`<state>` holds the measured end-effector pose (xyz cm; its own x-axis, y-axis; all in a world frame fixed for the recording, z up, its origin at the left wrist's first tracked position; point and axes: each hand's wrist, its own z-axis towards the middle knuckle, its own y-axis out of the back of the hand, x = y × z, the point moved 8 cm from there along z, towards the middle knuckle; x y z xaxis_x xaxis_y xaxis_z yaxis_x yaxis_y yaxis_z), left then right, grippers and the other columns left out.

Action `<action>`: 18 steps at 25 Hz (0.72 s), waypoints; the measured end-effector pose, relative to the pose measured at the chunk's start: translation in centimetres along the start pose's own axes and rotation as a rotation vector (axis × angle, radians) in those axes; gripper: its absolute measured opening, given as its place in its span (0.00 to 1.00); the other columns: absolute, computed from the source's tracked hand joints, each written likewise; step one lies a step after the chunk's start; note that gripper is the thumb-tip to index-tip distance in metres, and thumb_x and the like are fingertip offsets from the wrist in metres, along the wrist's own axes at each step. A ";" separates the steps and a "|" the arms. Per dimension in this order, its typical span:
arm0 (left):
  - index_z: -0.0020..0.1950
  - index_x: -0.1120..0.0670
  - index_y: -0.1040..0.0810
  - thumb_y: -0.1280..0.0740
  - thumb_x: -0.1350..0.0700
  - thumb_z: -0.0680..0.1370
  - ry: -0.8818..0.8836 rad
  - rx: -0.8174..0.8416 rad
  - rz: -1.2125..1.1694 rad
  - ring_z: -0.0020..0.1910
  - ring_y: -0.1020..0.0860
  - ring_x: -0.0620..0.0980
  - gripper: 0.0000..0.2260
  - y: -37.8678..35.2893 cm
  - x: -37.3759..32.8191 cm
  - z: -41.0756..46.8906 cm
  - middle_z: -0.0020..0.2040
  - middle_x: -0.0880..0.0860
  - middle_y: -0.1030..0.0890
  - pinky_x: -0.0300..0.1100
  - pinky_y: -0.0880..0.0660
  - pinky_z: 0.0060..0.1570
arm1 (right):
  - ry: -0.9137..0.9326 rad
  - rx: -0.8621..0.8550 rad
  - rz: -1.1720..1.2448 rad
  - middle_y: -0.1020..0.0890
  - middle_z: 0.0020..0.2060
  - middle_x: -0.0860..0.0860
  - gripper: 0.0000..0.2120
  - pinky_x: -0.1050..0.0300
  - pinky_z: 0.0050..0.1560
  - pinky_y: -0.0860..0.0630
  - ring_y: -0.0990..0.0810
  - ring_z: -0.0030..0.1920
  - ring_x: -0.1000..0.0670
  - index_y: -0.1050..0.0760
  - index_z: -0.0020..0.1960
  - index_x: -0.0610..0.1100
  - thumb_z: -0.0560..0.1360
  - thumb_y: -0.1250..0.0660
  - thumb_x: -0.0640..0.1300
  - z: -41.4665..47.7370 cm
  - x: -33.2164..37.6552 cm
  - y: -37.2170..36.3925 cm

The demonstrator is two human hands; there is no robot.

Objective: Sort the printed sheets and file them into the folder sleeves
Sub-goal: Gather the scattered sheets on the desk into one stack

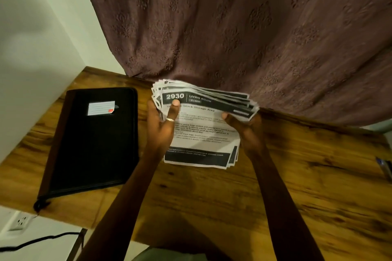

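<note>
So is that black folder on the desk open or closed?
Closed. The black folder lies flat on the desk, its cover with the white label facing up, and no inner sleeves show.

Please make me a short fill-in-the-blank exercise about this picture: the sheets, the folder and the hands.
1. The left hand and the right hand grip the stack of printed sheets, whose top sheet shows the number ____.
2. The black folder lies flat on the wooden table, and it is ____ (open or closed).
3. Of the two hands, the ____ one is nearer to the folder.

Missing words: 2930; closed; left.
</note>
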<state>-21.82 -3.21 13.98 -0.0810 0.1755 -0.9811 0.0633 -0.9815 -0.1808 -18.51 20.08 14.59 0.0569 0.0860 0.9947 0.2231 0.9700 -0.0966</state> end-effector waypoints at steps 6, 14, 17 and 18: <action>0.70 0.55 0.33 0.27 0.53 0.76 0.031 0.113 0.073 0.61 0.19 0.49 0.26 0.8 1.8 -0.1 0.63 0.52 0.19 0.42 0.21 0.55 | -0.139 0.069 -0.045 0.14 0.51 0.54 0.18 0.63 0.46 0.20 0.15 0.52 0.53 0.22 0.56 0.49 0.68 0.24 0.40 -0.5 -2.8 0.8; 0.68 0.54 0.32 0.33 0.53 0.80 0.145 0.101 0.319 0.56 0.17 0.50 0.18 1.2 7.5 -1.1 0.61 0.53 0.19 0.46 0.17 0.48 | -0.224 -0.043 -0.178 0.18 0.60 0.50 0.24 0.56 0.57 0.21 0.19 0.59 0.54 0.23 0.61 0.51 0.68 0.22 0.51 -0.9 -7.3 2.4; 0.61 0.53 0.31 0.35 0.48 0.82 0.075 0.046 0.355 0.49 0.15 0.47 0.13 0.1 6.1 -0.8 0.55 0.51 0.17 0.52 0.16 0.43 | -0.134 -0.240 -0.107 0.14 0.49 0.51 0.12 0.53 0.46 0.16 0.14 0.48 0.52 0.21 0.51 0.50 0.70 0.23 0.42 0.0 -4.1 2.3; 0.59 0.51 0.32 0.36 0.46 0.82 0.038 0.009 0.375 0.47 0.15 0.47 0.11 -0.2 5.4 -0.7 0.54 0.50 0.17 0.52 0.16 0.41 | -0.113 -0.297 -0.112 0.14 0.46 0.51 0.10 0.53 0.43 0.16 0.14 0.45 0.51 0.21 0.48 0.51 0.71 0.23 0.41 0.1 -3.3 2.2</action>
<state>-21.56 -1.99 8.67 -0.0170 -0.1936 -0.9809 0.0733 -0.9787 0.1919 -18.28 21.91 11.08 -0.0887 0.0239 0.9958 0.4966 0.8676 0.0234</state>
